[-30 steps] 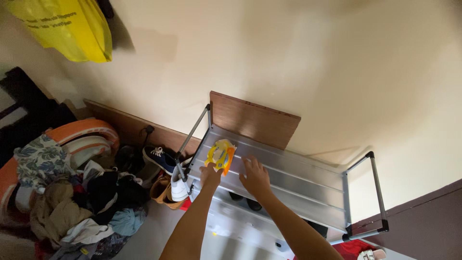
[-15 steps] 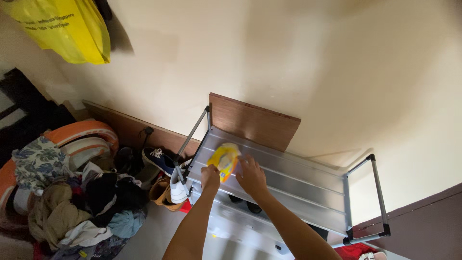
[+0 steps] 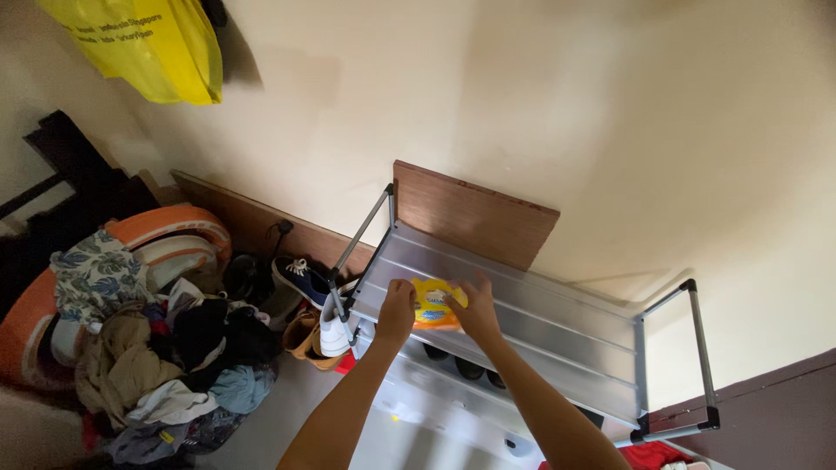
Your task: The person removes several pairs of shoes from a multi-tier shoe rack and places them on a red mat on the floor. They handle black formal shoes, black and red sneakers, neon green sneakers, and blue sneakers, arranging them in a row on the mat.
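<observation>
A small yellow-and-orange packet lies flat on the top shelf of a silver metal shoe rack. My left hand rests against the packet's left edge with curled fingers. At the packet's right side my right hand has its fingers spread on it. Both forearms reach in from the bottom of the view.
A brown wooden board leans on the cream wall behind the rack. Shoes stand left of the rack and under its shelves. A heap of clothes fills an orange basket at the left. A yellow plastic bag hangs top left.
The packet, held up and tilted before, has come down flat onto the rack's top shelf. Both hands have closed in on its two sides.
</observation>
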